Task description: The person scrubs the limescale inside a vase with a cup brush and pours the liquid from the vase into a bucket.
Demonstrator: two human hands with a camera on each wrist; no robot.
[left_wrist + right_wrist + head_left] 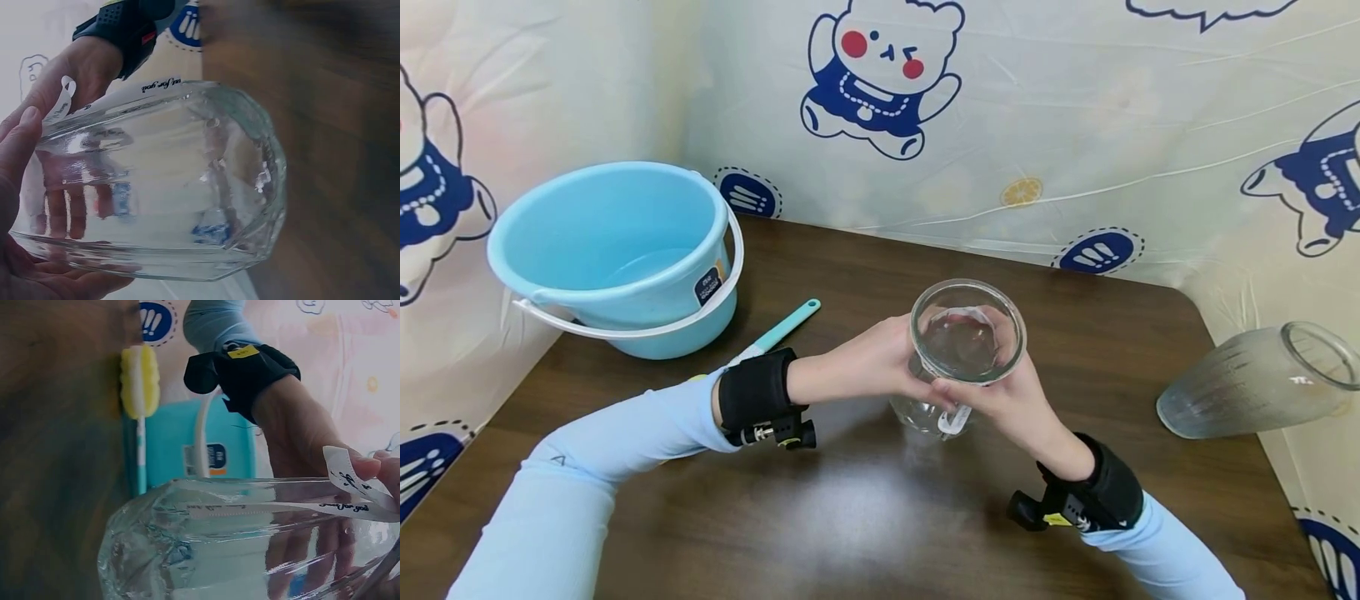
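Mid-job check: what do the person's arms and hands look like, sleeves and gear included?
The left sleeve and right sleeve are light blue. The left wrist band and right wrist band are black, each carrying a black module and a yellow label. The left hand and right hand are ungloved.

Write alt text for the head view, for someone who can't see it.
A person's left hand and right hand grip a clear glass vase with a white ribbon at a dark brown wooden table. A round light-blue plastic bucket stands at left, a cloudy greyish glass vase at right.
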